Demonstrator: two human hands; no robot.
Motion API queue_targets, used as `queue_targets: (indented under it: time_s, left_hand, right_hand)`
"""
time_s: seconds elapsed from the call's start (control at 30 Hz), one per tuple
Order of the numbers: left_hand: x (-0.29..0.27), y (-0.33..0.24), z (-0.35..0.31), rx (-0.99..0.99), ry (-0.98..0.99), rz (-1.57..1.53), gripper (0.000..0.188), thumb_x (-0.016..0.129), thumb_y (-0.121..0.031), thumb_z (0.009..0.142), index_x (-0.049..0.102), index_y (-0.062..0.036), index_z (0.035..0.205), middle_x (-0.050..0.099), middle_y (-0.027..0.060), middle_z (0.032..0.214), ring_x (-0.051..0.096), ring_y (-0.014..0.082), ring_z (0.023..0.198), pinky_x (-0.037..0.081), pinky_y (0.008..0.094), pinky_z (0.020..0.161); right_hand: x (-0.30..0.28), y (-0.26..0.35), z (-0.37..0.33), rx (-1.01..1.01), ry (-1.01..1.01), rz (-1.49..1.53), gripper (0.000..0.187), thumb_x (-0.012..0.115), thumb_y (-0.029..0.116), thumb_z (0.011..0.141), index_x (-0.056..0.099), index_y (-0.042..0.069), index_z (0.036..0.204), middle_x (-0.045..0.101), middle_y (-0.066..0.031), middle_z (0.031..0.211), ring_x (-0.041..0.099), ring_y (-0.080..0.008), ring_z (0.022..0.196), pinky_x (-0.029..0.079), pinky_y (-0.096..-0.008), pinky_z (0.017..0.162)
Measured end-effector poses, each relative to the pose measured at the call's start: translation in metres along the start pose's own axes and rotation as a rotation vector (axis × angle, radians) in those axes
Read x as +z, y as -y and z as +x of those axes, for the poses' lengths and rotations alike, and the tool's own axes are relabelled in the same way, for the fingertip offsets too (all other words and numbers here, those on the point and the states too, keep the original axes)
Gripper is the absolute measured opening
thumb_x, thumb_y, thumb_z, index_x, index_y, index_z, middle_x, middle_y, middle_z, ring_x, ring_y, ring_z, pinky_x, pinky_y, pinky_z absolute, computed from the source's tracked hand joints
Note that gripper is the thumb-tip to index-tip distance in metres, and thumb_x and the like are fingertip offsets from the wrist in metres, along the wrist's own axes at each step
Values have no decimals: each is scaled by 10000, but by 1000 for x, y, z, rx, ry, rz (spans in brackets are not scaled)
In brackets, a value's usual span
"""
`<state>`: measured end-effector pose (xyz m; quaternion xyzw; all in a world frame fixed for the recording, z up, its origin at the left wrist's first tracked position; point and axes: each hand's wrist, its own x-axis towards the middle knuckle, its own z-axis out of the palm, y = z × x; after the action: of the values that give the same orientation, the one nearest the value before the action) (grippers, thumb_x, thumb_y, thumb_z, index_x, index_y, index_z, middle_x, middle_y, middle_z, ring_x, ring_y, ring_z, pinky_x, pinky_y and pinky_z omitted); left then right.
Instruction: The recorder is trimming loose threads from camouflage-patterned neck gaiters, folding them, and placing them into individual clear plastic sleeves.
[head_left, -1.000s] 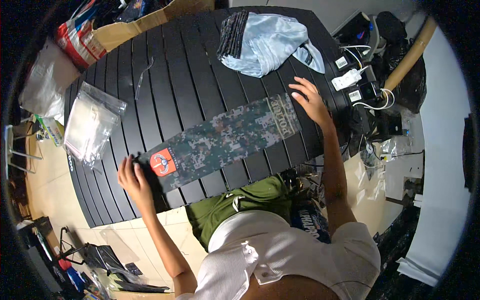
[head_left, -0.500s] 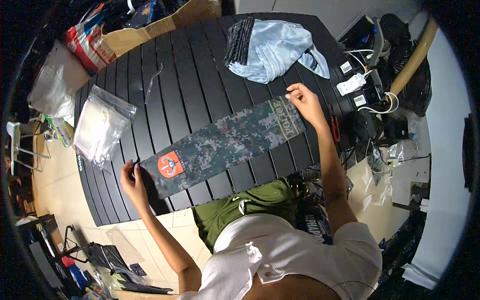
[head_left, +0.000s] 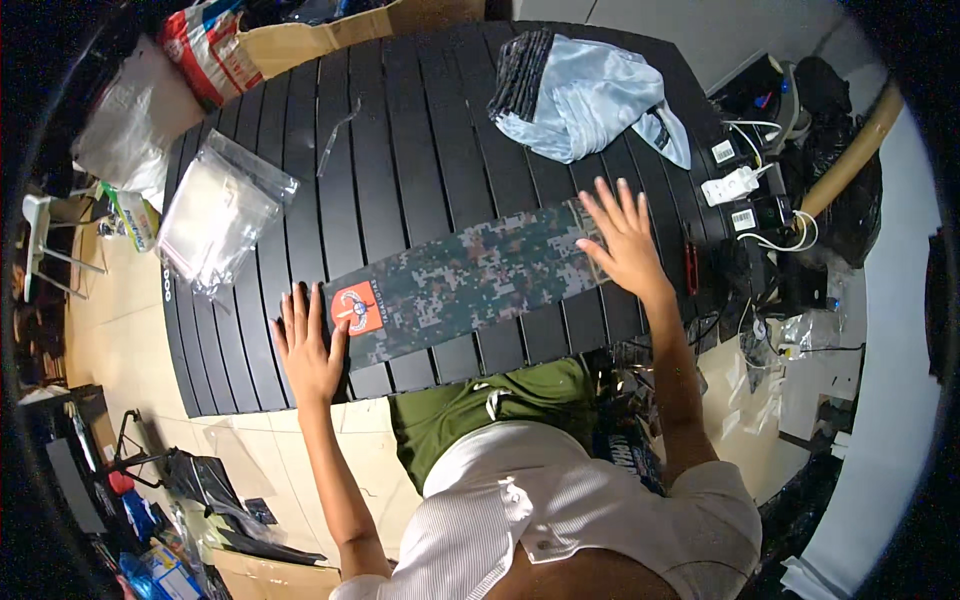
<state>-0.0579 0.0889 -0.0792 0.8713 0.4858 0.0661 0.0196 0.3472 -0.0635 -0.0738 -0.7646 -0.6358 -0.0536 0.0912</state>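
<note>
On the black slatted bench (head_left: 430, 130), a long camouflage cloth strip (head_left: 470, 280) is lying flat, slightly slanting, near the edge where the person sits, with its right end farther from the body. The left hand (head_left: 312, 360) is laid at the left end with fingers stretched, and its thumb touches the strip beside the red emblem (head_left: 358, 308). The right hand (head_left: 628, 255) has its fingers spread wide over the right end, partly covering it; neither of these hands pinches anything. Behind the strip there is a crumpled light-blue satin cloth (head_left: 590, 105), with a dark stacked bundle (head_left: 521, 78) at its left side. Clear plastic bags (head_left: 215, 215) lie on the left part of the bench.
</note>
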Motion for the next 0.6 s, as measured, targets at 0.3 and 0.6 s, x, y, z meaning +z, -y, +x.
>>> queue_targets:
  time_s: [0.3, 0.6]
  left_hand:
    - [-11, -77, 10, -114, -472, -520, 275, 494, -95, 841, 543, -24, 1103, 480, 161, 1199, 382, 331, 1171, 263, 439, 987]
    - [13, -221, 26, 97, 117, -1486, 356, 542, -227, 869, 494, -24, 1158, 474, 177, 1193, 437, 260, 1148, 323, 340, 970]
  right_hand:
    - [14, 14, -22, 706, -134, 403, 514, 723, 347, 690, 518, -45, 952, 559, -161, 804, 555, -315, 758, 426, -347, 705]
    - [5, 4, -23, 625, -5, 611, 338, 627, 256, 784, 448, -25, 840, 441, -124, 791, 476, -248, 777, 386, -353, 713]
